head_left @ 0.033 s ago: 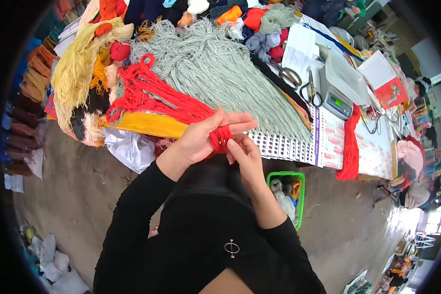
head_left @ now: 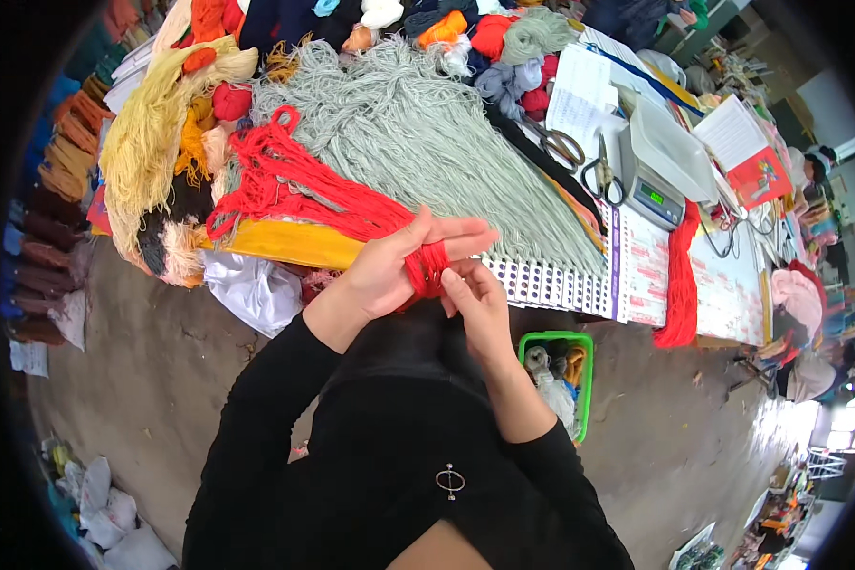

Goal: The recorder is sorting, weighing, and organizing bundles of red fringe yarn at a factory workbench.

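Note:
My left hand [head_left: 378,277] is turned palm up at the table's near edge, its fingers stretched to the right. Red yarn [head_left: 427,270] is looped round those fingers and lies across them. Beside it, my right hand [head_left: 483,309] has thumb and fingertips closed together at the loops, pinching the yarn; the exact strand is hidden. From the left hand the red skein [head_left: 342,201] runs back and left over the table. Behind it spreads a wide grey-green skein of yarn [head_left: 399,133]. A yellow bundle [head_left: 280,242] lies under the red skein.
At the right are scissors [head_left: 602,179], a digital scale [head_left: 657,198] with a clear tray and another red skein [head_left: 676,285] hanging over the edge. A colour card with dark dots [head_left: 551,288] borders my hands. A green basket [head_left: 586,385] stands on the floor. Pale yellow yarn [head_left: 147,133] lies left.

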Motion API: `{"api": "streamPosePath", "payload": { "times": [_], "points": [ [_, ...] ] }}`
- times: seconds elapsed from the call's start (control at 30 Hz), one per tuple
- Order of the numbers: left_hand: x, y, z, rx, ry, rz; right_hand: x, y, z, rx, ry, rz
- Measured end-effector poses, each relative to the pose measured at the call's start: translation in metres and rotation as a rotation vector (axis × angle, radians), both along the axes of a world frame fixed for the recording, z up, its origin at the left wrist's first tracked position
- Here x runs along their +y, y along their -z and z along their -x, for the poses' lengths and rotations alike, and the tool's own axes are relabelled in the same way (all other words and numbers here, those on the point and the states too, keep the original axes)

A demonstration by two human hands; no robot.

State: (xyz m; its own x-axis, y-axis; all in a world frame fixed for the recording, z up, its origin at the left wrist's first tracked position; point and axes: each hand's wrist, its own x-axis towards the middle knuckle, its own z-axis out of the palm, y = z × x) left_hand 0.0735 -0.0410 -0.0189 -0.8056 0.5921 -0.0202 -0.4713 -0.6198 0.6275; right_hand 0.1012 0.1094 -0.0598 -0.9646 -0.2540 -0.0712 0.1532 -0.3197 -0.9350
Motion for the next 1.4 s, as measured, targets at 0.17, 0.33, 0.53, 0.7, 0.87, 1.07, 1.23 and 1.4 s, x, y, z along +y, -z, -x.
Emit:
{"api": "streamPosePath", "payload": {
  "times": [0.17,0.33,0.53,0.7,0.87,1.07,1.23,1.4],
  "points": [
    [-0.009,-0.012,-0.002,0.030,-0.091,-0.052,0.014,-0.009,0.004,0.049,0.133,-0.057],
    [-0.003,-0.013,-0.008,0.049,-0.050,0.015,0.001,-0.004,0.007,0.122,-0.095,-0.083],
    [-0.008,-0.011,-0.004,-0.018,-0.072,-0.018,0.011,-0.010,0.003,-0.086,-0.057,0.062],
    [-0.019,-0.010,-0.002,-0.102,-0.023,0.120,0.028,0.005,0.000,0.146,0.066,-0.318],
    [-0.102,0.018,0.008,-0.071,-0.043,0.191,0.123,-0.036,-0.012,0.245,0.529,0.152],
    [-0.296,0.033,-0.014,-0.027,-0.862,-0.104,0.358,-0.026,-0.041,0.335,0.700,0.658],
    [-0.150,-0.015,0.000,-0.058,-0.542,-0.103,0.292,-0.071,-0.031,0.300,1.026,-0.002],
    [-0.027,0.031,0.011,-0.293,-0.093,0.219,0.161,-0.012,0.014,0.294,0.473,-0.637]
  ]
}}
